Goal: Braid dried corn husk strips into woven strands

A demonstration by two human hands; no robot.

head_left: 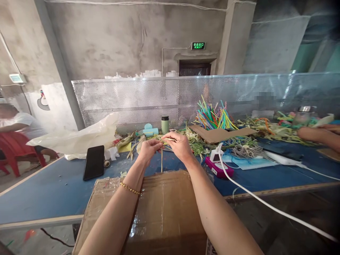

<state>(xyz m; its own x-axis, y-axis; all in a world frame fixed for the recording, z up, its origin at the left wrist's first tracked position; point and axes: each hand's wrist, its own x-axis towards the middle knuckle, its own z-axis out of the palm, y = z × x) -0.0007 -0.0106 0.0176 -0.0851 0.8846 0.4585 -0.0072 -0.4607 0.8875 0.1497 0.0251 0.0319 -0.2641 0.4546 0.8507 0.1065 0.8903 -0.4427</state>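
Observation:
Both my hands meet above the far edge of a taped cardboard box (164, 202). A thin pale strip (162, 161), which looks like dried plant husk, hangs down from between them. My left hand (147, 151) is closed in a pinch on this strip, a beaded bracelet on its wrist. Beside it, my right hand (180, 146) is closed too, thumb and finger pinching a pale end of the strip. The fingertips nearly touch, so how the strip runs between them is hidden. Behind them stands a green bottle (165, 124) with a dark lid.
On the blue table (39, 198) lie a black phone (94, 163), a plastic bag (79, 136), colourful stems (212, 115), a cardboard piece (212, 134) and a magenta box (218, 167) with a white cable (255, 199). Another person's arm (318, 134) reaches in at right; someone sits at left.

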